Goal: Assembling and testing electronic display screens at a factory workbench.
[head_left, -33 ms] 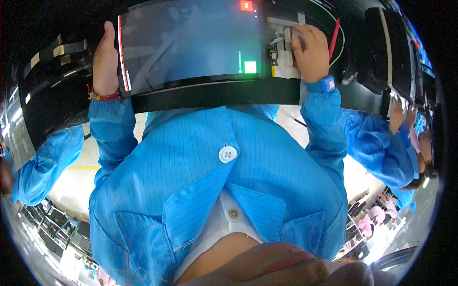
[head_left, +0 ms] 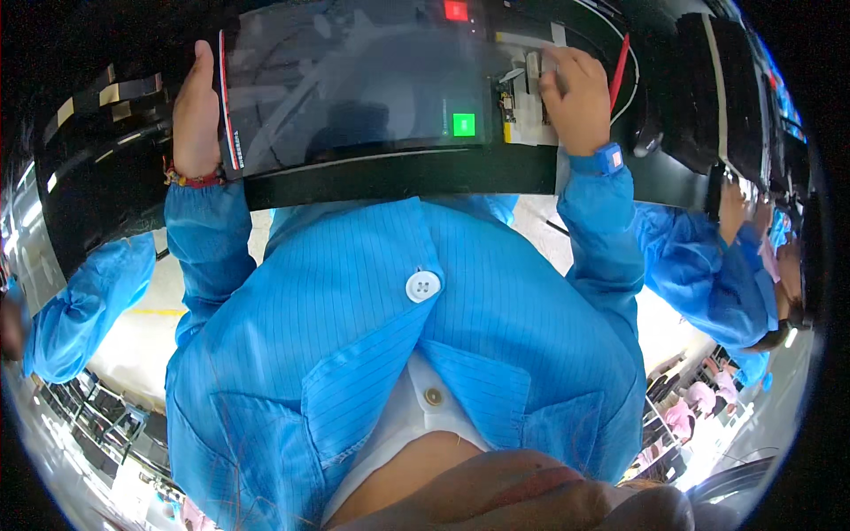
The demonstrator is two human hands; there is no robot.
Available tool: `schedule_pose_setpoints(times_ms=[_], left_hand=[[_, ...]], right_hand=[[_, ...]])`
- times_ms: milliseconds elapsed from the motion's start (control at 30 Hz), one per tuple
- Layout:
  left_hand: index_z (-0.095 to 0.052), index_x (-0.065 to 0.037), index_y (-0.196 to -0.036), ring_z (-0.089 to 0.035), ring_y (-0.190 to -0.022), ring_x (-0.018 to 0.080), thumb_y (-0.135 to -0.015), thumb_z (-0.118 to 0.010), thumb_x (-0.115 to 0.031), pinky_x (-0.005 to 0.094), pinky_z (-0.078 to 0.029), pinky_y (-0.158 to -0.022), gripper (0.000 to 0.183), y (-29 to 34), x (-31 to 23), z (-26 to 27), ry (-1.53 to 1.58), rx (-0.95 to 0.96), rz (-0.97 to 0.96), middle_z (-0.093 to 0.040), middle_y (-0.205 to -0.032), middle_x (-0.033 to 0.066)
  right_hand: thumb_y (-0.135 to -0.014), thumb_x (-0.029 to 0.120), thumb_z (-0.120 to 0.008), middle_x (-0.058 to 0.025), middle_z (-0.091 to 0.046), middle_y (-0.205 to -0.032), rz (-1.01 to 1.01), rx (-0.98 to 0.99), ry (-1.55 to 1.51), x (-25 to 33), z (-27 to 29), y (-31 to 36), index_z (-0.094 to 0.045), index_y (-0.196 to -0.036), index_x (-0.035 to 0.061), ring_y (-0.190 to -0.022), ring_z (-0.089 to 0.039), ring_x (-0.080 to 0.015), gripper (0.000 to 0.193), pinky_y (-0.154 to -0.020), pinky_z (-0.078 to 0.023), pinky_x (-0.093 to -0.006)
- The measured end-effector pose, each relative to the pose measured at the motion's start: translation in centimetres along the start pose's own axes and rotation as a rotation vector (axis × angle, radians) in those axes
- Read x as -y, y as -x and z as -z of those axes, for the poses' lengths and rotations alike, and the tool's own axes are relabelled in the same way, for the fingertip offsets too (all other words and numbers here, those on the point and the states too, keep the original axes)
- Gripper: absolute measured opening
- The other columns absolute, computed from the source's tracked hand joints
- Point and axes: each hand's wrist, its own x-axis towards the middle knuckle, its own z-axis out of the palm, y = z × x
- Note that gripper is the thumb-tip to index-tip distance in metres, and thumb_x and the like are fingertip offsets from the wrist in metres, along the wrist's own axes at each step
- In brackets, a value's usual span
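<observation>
1. The person's left hand [head_left: 197, 119] stands edge-on, fingers pointing to the far side, at the panel's left end; whether it grips anything cannot be told.
2. The right hand [head_left: 580, 102] is half curled, fingertips on the right part of the electronic assembly; a firm hold cannot be made out.
3. Between the hands lies a large, dark, glossy rectangular screen panel [head_left: 345, 88], with a glowing red square [head_left: 456, 11] far right and a green square [head_left: 464, 125] near right.
4. Just beside its right end is a small electronic assembly [head_left: 524, 124] with pale yellowish and silvery parts.
5. Right of the right hand are a slim red pointed object [head_left: 622, 66] and a curved white cable [head_left: 637, 62].
6. Beneath everything is a black work surface [head_left: 398, 179]; a co-worker's blue sleeve [head_left: 699, 265] shows farther right.
</observation>
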Motion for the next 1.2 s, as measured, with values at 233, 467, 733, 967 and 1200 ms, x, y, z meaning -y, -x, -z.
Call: schedule_pose_setpoints(times_ms=[233,467,733,967,1200], left_hand=[[-0.045,-0.003,-0.132,-0.05,-0.113,0.0235,-0.088,-0.052,-0.051,0.0325,-0.038,-0.095,0.066,-3.4,2.9,1.9,-0.137,-0.022,-0.148,-0.052,-0.125,0.0144],[-0.049,-0.006,-0.129,-0.052,-0.111,0.0229,-0.085,-0.064,-0.031,0.0325,-0.041,-0.094,0.053,-0.5,1.3,1.1,0.046,0.171,-0.253,-0.054,-0.124,0.0098],[-0.048,-0.008,-0.13,-0.053,-0.108,0.0214,-0.083,-0.067,-0.024,0.0321,-0.039,-0.095,0.053,-1.1,2.3,1.6,0.157,0.066,-0.461,-0.056,-0.121,0.0075],[-0.049,-0.009,-0.124,-0.05,-0.113,0.0209,-0.079,-0.068,-0.02,0.0369,-0.033,-0.101,0.05,-1.5,3.8,3.0,0.336,0.201,-0.681,-0.056,-0.118,0.0066],[-0.051,-0.016,-0.116,-0.042,-0.12,0.0457,-0.087,-0.059,-0.015,0.0567,-0.042,-0.095,0.03,-0.3,2.3,3.3,0.309,0.883,-1.053,-0.048,-0.128,0.0159]], right_hand=[[-0.069,0.012,-0.067,-0.0108,-0.056,-0.08,-0.164,0.132,-0.226,5.5,0.0,0.6,-0.046,-0.123,0.0077,-0.078,-0.054,-0.0299,0.058,-0.076,-0.043,-0.0402],[-0.073,0.009,-0.062,-0.0127,-0.058,-0.076,-0.381,0.05,-0.449,4.9,-0.4,0.1,-0.043,-0.127,0.0063,-0.068,-0.059,-0.0254,0.058,-0.064,-0.048,-0.0356],[-0.072,0.012,-0.065,-0.0159,-0.061,-0.08,-0.333,0.128,-0.288,4.6,-1.0,-0.6,-0.045,-0.125,0.0059,-0.075,-0.06,-0.0342,0.057,-0.071,-0.048,-0.0412],[-0.071,0.009,-0.064,-0.022,-0.06,-0.092,0.076,0.128,0.024,2.2,-3.3,0.0,-0.049,-0.117,0.0034,-0.087,-0.056,-0.0414,0.049,-0.077,-0.046,-0.0471],[-0.066,-0.003,-0.062,-0.0118,-0.056,-0.074,0.169,-0.02,-0.032,6.8,2.5,-1.1,-0.052,-0.118,0.0046,-0.073,-0.055,-0.03,0.053,-0.068,-0.046,-0.0397]])
